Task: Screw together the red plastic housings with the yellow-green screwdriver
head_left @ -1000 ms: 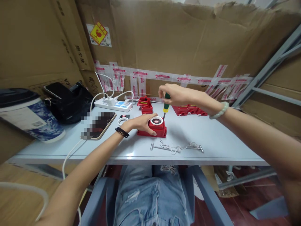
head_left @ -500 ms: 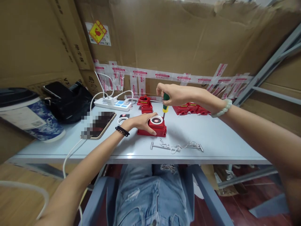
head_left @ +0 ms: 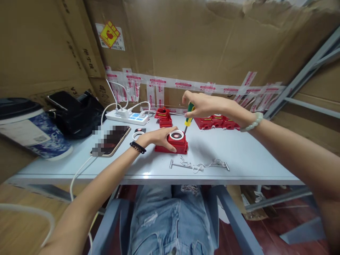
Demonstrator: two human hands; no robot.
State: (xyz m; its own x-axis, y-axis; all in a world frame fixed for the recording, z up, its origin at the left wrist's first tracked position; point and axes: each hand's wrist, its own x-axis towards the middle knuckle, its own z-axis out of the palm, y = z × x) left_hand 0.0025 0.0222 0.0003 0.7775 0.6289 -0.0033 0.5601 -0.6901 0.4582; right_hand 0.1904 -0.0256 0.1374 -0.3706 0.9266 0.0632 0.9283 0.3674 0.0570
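Observation:
A red box-shaped housing (head_left: 172, 148) sits on the table in front of me, with a white ring (head_left: 176, 135) around a dark disc on its top. My left hand (head_left: 161, 139) grips the housing from its left side, thumb on the near face. Above its far right corner, my right hand (head_left: 200, 105) is closed around the green and yellow handle of a screwdriver (head_left: 188, 115). The shaft slants down, its tip at the housing's right edge; whether it sits on a screw I cannot tell. Several small screws (head_left: 183, 161) lie just in front of the housing.
Near the front edge lies a metal rod with white string (head_left: 186, 166). More red housings stand behind, some at centre (head_left: 164, 118) and others (head_left: 212, 122) right. On the left are a phone (head_left: 114, 141), a power strip (head_left: 127, 117), a large cup (head_left: 37, 131) and a black bag (head_left: 77, 120).
My right hand has shifted slightly to the right, and the screwdriver's handle now leans further right while its tip stays at the same corner. My left hand and the housing have hardly moved.

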